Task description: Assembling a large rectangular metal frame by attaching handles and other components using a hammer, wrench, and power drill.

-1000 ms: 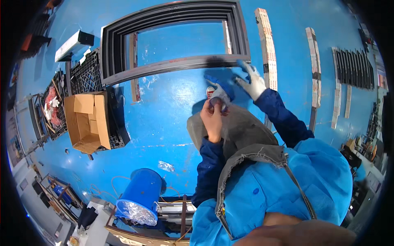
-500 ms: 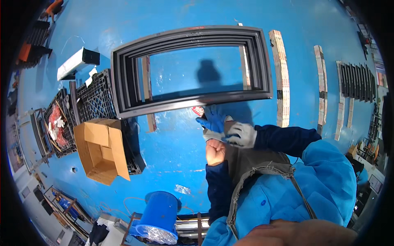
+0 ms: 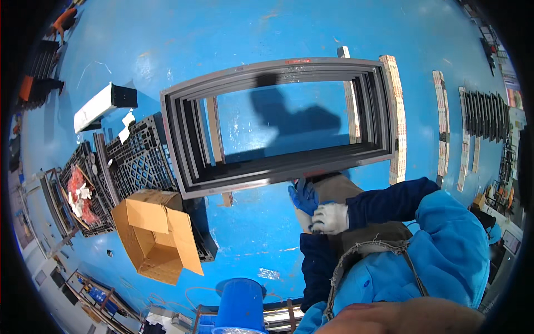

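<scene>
My left hand (image 3: 305,197), in a work glove with a blue coated palm and white cuff, is held in front of my body with its fingers partly spread. Nothing lies in it. My right hand (image 3: 331,217), its glove's white back showing, is closed at the left wrist and grips the cuff of the left glove (image 3: 303,218). Just beyond the left fingertips is the near bar of a stack of dark grey rectangular frames (image 3: 239,187). The right fingertips are partly hidden.
At the left are an open cardboard box (image 3: 158,236), black plastic pallets (image 3: 139,147) and a long white box (image 3: 94,111). A blue bin (image 3: 240,306) stands low centre. Wrapped pale strips (image 3: 397,122) lie at the right. Far left, a person (image 3: 65,21) bends over.
My right hand has drawn the left glove's cuff down over the wrist, which was bare before. The view has shifted, so the frames and box appear lower and further right.
</scene>
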